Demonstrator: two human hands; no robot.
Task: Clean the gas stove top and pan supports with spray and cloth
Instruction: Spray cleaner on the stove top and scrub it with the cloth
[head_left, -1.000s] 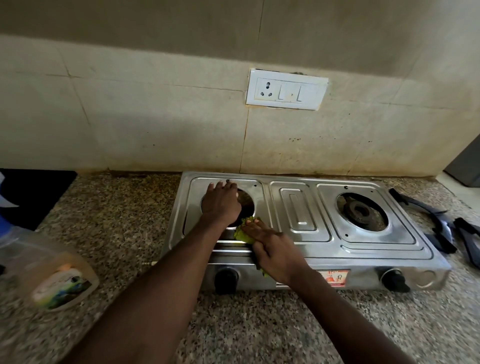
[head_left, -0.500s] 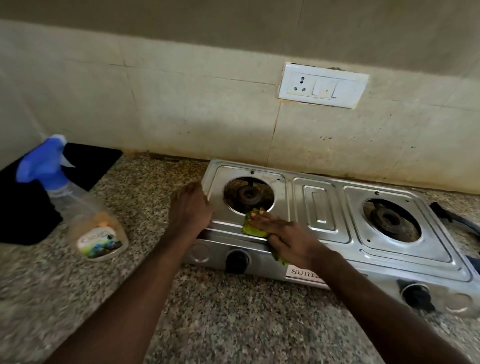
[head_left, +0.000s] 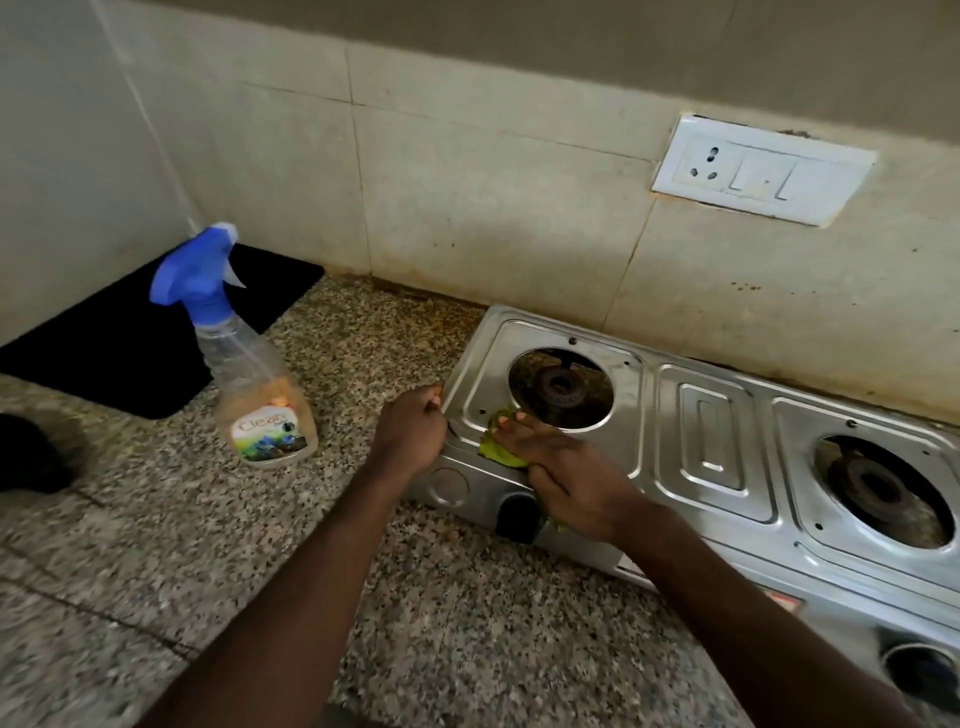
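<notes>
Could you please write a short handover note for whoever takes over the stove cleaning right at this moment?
Left hand: grips the stove's left edge, steadying it.
Right hand: presses the green cloth flat on the steel in front of the left burner.
Spray bottle: upright on the counter, left of the stove.
Done: pan supports are off both burners.
Left: middle panel, right burner area, front and knobs; the supports are out of view.

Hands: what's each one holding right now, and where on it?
Right hand presses a green cloth flat under its fingers on the stove top, beside the left burner. Left hand grips the stove's left edge, holding nothing else.
</notes>
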